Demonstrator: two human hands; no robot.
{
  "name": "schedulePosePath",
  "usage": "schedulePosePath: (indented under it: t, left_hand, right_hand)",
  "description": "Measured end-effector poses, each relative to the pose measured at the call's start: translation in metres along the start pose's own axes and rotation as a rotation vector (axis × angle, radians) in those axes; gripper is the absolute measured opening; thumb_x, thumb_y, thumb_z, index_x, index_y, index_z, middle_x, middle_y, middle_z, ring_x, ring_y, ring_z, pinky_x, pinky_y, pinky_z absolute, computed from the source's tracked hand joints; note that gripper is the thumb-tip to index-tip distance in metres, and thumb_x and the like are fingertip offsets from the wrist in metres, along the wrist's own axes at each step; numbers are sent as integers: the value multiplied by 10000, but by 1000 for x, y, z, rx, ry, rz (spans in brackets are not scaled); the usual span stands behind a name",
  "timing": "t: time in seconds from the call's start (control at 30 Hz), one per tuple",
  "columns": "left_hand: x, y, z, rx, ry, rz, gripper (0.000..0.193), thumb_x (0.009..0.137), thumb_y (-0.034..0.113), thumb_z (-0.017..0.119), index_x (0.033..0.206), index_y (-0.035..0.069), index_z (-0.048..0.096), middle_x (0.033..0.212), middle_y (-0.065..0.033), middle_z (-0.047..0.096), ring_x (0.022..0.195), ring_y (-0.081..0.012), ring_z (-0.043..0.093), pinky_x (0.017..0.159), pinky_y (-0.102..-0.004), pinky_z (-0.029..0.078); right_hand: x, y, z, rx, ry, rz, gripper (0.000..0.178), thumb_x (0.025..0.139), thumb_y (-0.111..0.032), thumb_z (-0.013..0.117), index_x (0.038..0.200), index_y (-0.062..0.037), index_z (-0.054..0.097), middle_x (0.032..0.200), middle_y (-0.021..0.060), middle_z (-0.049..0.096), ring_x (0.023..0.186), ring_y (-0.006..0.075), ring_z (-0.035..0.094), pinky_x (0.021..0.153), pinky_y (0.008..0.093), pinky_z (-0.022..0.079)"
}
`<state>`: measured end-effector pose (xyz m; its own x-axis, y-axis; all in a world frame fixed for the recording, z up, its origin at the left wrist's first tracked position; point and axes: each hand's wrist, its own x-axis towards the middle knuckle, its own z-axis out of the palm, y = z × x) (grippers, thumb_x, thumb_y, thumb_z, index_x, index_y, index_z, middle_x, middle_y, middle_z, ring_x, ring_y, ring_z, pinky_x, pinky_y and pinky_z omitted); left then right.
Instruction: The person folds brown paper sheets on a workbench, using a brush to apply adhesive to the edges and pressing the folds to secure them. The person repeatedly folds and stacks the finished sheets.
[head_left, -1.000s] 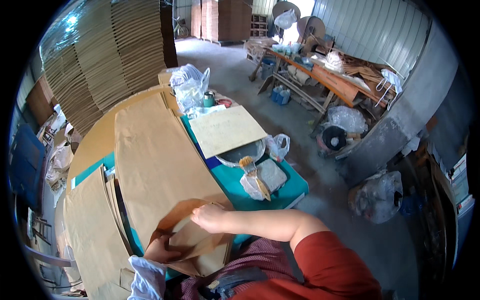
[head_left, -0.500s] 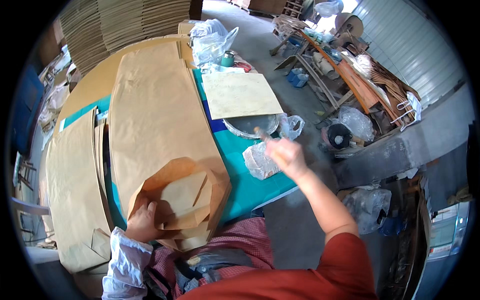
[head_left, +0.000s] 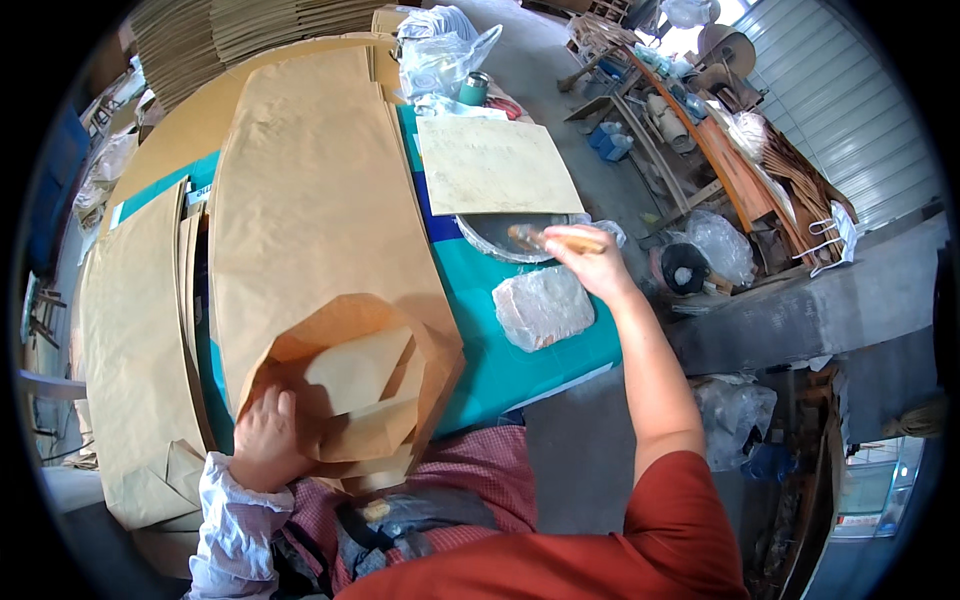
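Note:
A large brown paper bag [head_left: 325, 200] lies on top of a flat pile of them, its near end spread into a folded, open shape. My left hand [head_left: 267, 435] holds the left side of that end, fingers bent over the paper. In my right hand [head_left: 592, 262] is a brush [head_left: 572, 241] with a wooden handle, its bristle end pointing left over a round basin [head_left: 487, 240]. A pale board [head_left: 500, 170] covers the far part of the basin. Nearer to me, a block wrapped in clear plastic [head_left: 543, 308] sits on the teal table cover [head_left: 480, 375].
Another pile of brown paper bags [head_left: 135, 350] lies at the left. Behind the board stand a green cup [head_left: 474, 89] and a plastic bag [head_left: 440, 65]. A cluttered wooden bench [head_left: 720, 165] is at the far right. Stacked brown sheets [head_left: 240, 40] rise at the back.
My right hand with the brush has shifted slightly up and right, from above the wrapped block to the basin's near rim. My left hand stays on the paper bag; the whole view has shifted a little.

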<state>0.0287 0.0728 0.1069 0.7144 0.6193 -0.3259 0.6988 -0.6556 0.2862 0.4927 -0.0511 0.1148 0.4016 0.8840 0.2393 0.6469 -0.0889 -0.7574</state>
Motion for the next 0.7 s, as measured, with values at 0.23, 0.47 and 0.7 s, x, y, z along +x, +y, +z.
schedulePosePath:
  t: [0.23, 0.47, 0.7]
  left_hand:
    - [3, 8, -17, -84, 187, 63, 1085, 438, 331, 929, 1320, -46, 422, 1342, -244, 450, 1218, -408, 502, 1019, -420, 442]
    - [9, -24, 10, -284, 129, 101, 1355, 460, 341, 941, 1523, 39, 157, 1478, -255, 319, 1386, -420, 318, 1145, -438, 309]
    - [-5, -38, 16, -385, 97, 106, 1380, 507, 396, 937, 1538, 64, 83, 1484, -260, 299, 1374, -425, 334, 1130, -440, 331]
  right_hand:
    - [6, 12, -44, 174, -134, 306, 147, 854, -81, 707, 985, -17, 731, 870, 27, 709, 752, 105, 638, 676, 238, 502]
    - [-27, -45, 24, 1063, 352, 189, 218, 933, -174, 541, 929, 10, 656, 783, 32, 620, 576, 58, 472, 523, 193, 373]
    - [-90, -171, 249, 637, -132, 115, 108, 934, -89, 635, 889, 5, 663, 735, -7, 649, 658, 40, 565, 591, 210, 456]
